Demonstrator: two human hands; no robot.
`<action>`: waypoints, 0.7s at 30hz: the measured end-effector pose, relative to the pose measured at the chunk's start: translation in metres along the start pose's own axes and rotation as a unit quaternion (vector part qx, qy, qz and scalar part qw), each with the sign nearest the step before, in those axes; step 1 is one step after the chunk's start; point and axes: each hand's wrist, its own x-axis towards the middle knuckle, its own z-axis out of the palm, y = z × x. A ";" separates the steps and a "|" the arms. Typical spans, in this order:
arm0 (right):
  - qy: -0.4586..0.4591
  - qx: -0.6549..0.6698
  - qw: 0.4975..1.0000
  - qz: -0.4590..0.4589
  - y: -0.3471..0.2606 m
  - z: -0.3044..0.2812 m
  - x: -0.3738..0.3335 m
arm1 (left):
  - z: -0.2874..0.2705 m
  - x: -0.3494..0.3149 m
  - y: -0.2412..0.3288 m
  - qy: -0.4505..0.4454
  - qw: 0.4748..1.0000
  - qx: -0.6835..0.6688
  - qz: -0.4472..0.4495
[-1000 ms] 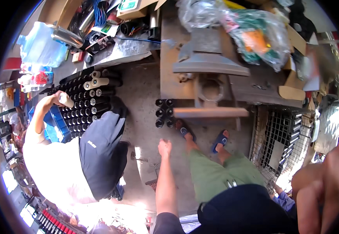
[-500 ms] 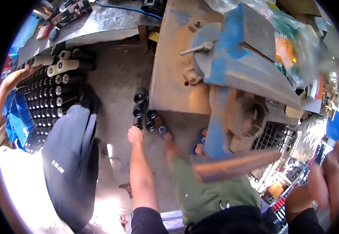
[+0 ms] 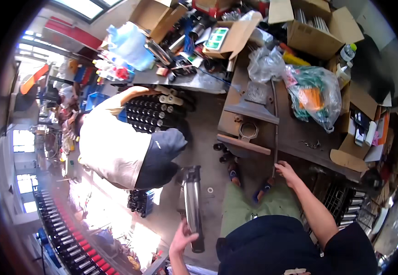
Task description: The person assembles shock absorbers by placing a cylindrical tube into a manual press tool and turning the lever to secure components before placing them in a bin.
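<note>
My left hand (image 3: 182, 237) is closed on a shiny metal cylinder (image 3: 193, 206) with dark ends, gripping it near its lower end. The cylinder is held beside my legs, in front of the vise. My right hand (image 3: 287, 173) has its fingers closed on the near end of a long thin metal bar (image 3: 276, 133). This bar runs along the right side of the bench vise (image 3: 245, 143). Between the vise jaws shows a metal piece with an octagonal rim and a round opening (image 3: 248, 130).
On the workbench (image 3: 295, 137) lie plastic bags (image 3: 312, 98) and cardboard boxes (image 3: 316, 34). Several dark cylinders (image 3: 222, 149) stand on the floor by the vise. To the left, another person (image 3: 116, 146) bends over stacked cylinders (image 3: 148, 112). Red-ended rollers (image 3: 77, 236) line the lower left.
My left hand has come up from the dark cylinders on the floor, now with a metal cylinder. My right hand moved from the far right to the bar. The view has shifted and widened.
</note>
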 end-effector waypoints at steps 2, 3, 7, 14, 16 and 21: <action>-0.066 0.062 0.996 -0.017 0.008 0.012 0.025 | 0.047 0.036 0.052 0.032 0.997 0.036 0.068; -0.021 0.074 0.997 -0.013 0.031 0.013 0.041 | 0.072 0.039 0.095 -0.050 0.988 0.012 0.144; 0.077 0.025 0.996 0.035 0.005 -0.007 0.002 | 0.136 0.037 0.141 -0.116 0.886 -0.105 0.436; 0.291 -0.267 0.917 -0.055 0.057 -0.093 -0.079 | 0.225 0.164 0.247 -0.197 0.852 -0.113 0.473; 0.328 -0.251 0.906 -0.089 0.078 -0.088 -0.123 | 0.238 0.190 0.265 -0.199 0.878 -0.103 0.424; 0.350 -0.176 0.915 -0.098 0.118 -0.053 -0.208 | 0.271 0.224 0.298 -0.174 0.915 -0.084 0.355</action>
